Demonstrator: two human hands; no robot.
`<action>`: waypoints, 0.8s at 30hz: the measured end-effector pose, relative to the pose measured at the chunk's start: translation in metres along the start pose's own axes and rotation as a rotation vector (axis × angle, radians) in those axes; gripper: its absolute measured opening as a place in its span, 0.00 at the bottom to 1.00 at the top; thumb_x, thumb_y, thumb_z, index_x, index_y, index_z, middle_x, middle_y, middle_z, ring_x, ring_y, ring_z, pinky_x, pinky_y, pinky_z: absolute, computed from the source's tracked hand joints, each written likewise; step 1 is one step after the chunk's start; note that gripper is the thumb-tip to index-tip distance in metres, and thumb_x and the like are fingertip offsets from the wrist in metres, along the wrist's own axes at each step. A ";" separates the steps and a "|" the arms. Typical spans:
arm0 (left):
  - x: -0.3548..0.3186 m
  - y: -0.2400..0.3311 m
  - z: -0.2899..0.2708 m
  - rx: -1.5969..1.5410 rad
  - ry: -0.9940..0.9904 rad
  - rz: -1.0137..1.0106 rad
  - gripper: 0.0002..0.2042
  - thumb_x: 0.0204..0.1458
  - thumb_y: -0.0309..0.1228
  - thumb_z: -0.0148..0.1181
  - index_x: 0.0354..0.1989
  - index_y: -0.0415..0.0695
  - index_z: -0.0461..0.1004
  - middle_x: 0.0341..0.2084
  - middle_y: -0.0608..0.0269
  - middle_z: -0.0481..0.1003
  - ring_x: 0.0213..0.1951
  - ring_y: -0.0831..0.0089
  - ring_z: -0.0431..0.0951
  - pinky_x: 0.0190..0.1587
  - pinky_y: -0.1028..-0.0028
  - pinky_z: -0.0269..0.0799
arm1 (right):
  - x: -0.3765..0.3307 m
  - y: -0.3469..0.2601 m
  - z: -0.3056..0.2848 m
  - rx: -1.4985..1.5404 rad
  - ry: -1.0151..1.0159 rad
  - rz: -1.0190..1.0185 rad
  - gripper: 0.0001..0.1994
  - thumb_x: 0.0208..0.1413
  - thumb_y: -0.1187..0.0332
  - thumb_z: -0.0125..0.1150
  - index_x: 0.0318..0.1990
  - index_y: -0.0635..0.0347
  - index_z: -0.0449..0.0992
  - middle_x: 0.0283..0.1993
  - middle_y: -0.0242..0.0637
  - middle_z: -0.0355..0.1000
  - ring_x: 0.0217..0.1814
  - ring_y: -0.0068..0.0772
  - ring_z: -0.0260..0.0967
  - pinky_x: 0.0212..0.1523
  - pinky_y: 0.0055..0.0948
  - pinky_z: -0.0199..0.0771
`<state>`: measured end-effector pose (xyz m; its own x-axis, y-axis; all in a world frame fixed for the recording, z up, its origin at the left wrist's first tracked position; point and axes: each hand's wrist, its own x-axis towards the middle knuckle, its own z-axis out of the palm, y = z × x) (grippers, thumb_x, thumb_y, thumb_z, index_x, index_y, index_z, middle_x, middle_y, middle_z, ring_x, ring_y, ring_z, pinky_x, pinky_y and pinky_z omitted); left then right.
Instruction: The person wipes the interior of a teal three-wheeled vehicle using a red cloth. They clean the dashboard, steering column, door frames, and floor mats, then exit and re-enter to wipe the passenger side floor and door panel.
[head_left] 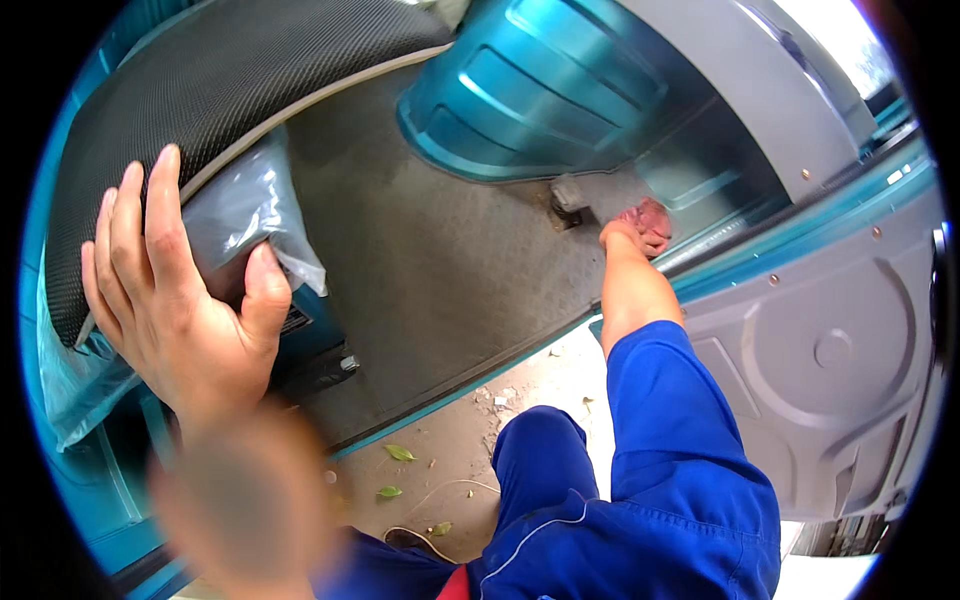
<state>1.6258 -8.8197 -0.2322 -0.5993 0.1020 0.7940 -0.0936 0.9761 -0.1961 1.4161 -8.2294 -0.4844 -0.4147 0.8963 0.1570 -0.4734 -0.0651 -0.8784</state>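
My left hand [185, 310] lies open with its fingers stretched out against the front edge of a black mesh seat [240, 70]. Its thumb rests by clear plastic wrapping [255, 205] that hangs under the seat edge. Reaching far forward, my right hand [618, 235] is closed on a crumpled pinkish-red cloth [650, 224]. The cloth is pressed down at the far right corner of the dark vehicle floor [440, 250], beside the door sill. Just left of it stands a small grey pedal [567, 196].
A teal moulded panel [530, 90] bulges above the floor. The grey-lined door [830, 350] stands open on the right. A black lever [325, 368] sticks out below the seat. Outside, leaves [400, 453] and debris lie on the ground by my legs.
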 end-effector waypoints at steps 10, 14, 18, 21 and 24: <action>0.000 -0.004 0.000 -0.034 0.001 -0.033 0.34 0.58 0.50 0.53 0.74 0.59 0.62 0.71 0.63 0.65 0.75 0.63 0.59 0.78 0.54 0.45 | -0.189 -0.105 0.033 -1.971 -0.867 -0.091 0.17 0.61 0.61 0.55 0.49 0.55 0.86 0.55 0.50 0.81 0.64 0.53 0.76 0.59 0.51 0.76; -0.001 0.000 0.003 -0.045 -0.011 -0.032 0.34 0.58 0.51 0.52 0.74 0.59 0.62 0.72 0.62 0.64 0.75 0.63 0.58 0.78 0.54 0.44 | -0.320 -0.159 -0.030 -1.549 -1.477 0.002 0.14 0.58 0.61 0.56 0.43 0.57 0.84 0.48 0.52 0.81 0.56 0.50 0.79 0.57 0.48 0.77; 0.003 0.003 0.006 -0.072 0.033 -0.033 0.34 0.58 0.51 0.52 0.74 0.59 0.62 0.72 0.62 0.64 0.75 0.61 0.58 0.78 0.53 0.44 | -0.358 -0.229 -0.047 -1.116 -1.524 0.572 0.12 0.55 0.62 0.58 0.39 0.57 0.83 0.40 0.48 0.82 0.45 0.52 0.81 0.48 0.47 0.80; 0.001 0.000 0.003 -0.082 0.017 -0.042 0.34 0.57 0.51 0.52 0.74 0.58 0.61 0.72 0.61 0.64 0.75 0.60 0.58 0.78 0.52 0.43 | -0.298 -0.203 0.000 -1.093 -1.242 0.201 0.09 0.56 0.66 0.57 0.35 0.56 0.82 0.33 0.44 0.82 0.38 0.47 0.82 0.42 0.44 0.81; 0.001 -0.002 -0.001 -0.074 0.011 -0.044 0.34 0.57 0.52 0.51 0.74 0.58 0.62 0.71 0.61 0.64 0.75 0.60 0.58 0.78 0.51 0.43 | -0.218 -0.140 0.048 -1.337 -1.088 -0.268 0.14 0.56 0.63 0.58 0.48 0.54 0.81 0.57 0.51 0.76 0.61 0.60 0.70 0.63 0.49 0.69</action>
<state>1.6265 -8.8214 -0.2302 -0.5872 0.0602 0.8072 -0.0602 0.9912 -0.1178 1.5360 -8.4366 -0.3739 -0.9925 0.1062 0.0608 0.0702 0.9014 -0.4273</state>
